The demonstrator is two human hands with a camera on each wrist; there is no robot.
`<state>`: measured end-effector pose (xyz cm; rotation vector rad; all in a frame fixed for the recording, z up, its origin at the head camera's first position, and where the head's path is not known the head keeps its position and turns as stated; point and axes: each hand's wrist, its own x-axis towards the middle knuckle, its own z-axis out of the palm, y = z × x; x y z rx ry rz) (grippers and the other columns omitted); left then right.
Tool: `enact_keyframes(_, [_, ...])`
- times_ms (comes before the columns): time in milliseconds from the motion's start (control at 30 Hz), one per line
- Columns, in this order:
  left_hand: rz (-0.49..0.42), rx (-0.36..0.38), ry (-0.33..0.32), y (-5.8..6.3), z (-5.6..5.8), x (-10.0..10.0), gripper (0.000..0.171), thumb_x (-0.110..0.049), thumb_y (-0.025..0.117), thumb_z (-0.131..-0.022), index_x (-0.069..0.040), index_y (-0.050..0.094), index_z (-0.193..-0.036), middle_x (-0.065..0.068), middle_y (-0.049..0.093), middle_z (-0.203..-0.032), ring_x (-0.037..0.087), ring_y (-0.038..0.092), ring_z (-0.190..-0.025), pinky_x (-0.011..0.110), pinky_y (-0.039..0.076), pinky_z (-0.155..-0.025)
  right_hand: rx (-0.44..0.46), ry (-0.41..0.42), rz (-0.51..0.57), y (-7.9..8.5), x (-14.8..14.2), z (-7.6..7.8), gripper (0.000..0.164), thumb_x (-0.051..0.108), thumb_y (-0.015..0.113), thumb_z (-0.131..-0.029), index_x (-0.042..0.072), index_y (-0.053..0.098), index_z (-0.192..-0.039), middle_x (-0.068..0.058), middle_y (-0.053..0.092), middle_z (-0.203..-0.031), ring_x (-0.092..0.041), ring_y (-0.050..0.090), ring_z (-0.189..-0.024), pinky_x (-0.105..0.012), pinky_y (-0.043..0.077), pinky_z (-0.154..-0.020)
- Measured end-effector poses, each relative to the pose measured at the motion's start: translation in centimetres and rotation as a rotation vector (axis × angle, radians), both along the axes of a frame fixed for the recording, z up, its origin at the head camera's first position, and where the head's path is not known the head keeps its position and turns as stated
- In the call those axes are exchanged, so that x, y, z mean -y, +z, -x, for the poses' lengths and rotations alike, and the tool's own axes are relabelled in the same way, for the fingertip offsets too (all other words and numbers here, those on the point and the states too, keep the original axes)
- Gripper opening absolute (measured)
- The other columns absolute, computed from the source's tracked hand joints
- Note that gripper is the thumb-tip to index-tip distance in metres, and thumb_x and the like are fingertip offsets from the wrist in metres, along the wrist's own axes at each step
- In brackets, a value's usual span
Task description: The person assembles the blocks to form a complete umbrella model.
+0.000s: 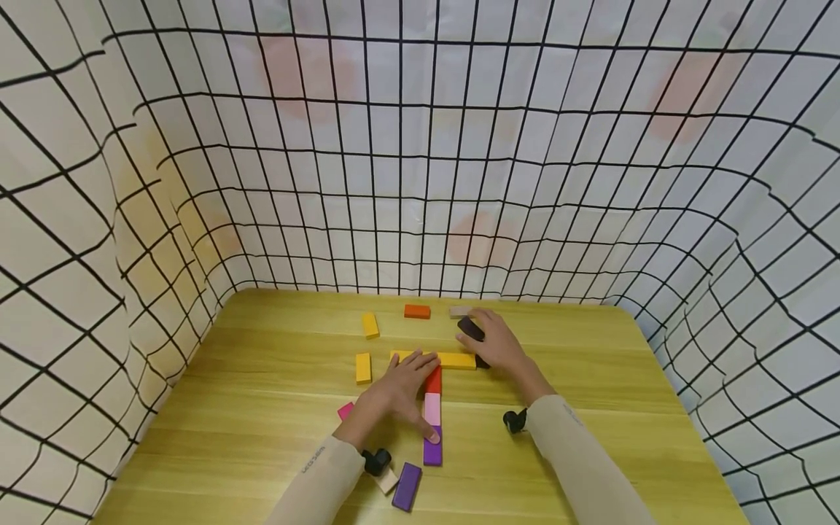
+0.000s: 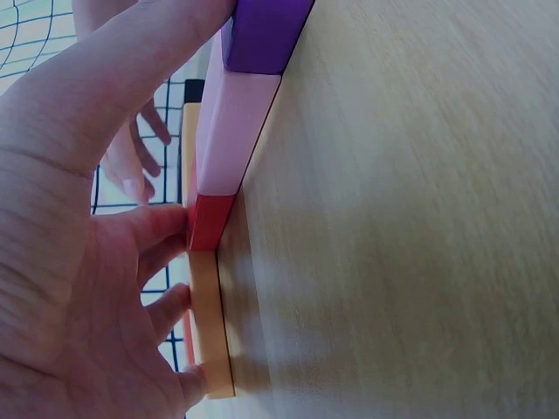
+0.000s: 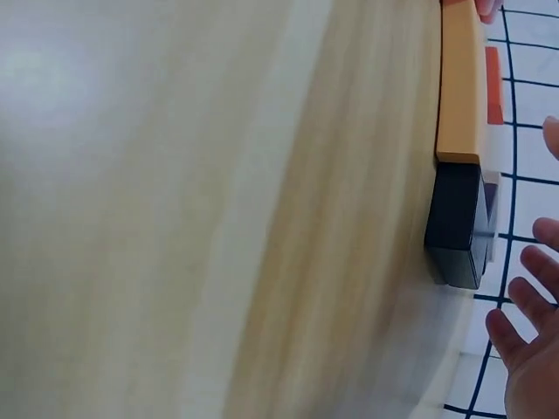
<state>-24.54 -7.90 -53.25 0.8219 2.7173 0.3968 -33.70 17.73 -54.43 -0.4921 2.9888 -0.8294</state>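
My left hand lies spread over a T-shaped row of blocks, its thumb on the purple block. Its other fingers are by the red block and the yellow bar; a pink block sits between red and purple. My right hand hovers with parted fingers around a black block behind the bar. Another black block butts against the bar's right end, just below this hand.
Two loose yellow blocks lie left of the T. Farther back are an orange block and a greyish block. Near the left forearm lie a magenta block, a beige block and a second purple block. Gridded curtain surrounds the table.
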Motion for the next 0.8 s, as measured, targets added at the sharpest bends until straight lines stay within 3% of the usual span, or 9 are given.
enact_keyframes(400, [0.010, 0.006, 0.002, -0.1, 0.1, 0.1, 0.142, -0.081, 0.084, -0.055, -0.020, 0.021, -0.167, -0.004, 0.018, -0.174, 0.027, 0.010, -0.162, 0.062, 0.009, -0.128, 0.008, 0.015, -0.055, 0.0, 0.5, 1.6, 0.071, 0.047, 0.061, -0.101, 0.008, 0.042, -0.157, -0.021, 0.033, -0.165, -0.044, 0.034, -0.150, -0.065, 0.032, -0.119])
enact_keyframes(800, [0.004, -0.010, -0.002, -0.2, 0.0, 0.1, 0.141, -0.080, 0.085, -0.056, -0.019, 0.021, -0.166, -0.002, 0.019, -0.173, 0.028, 0.012, -0.161, 0.063, 0.011, -0.128, 0.088, 0.031, -0.134, -0.6, 1.5, 2.9, 0.078, 0.053, 0.055, -0.102, 0.008, 0.033, -0.161, -0.020, 0.024, -0.169, -0.045, 0.031, -0.151, -0.065, 0.034, -0.118])
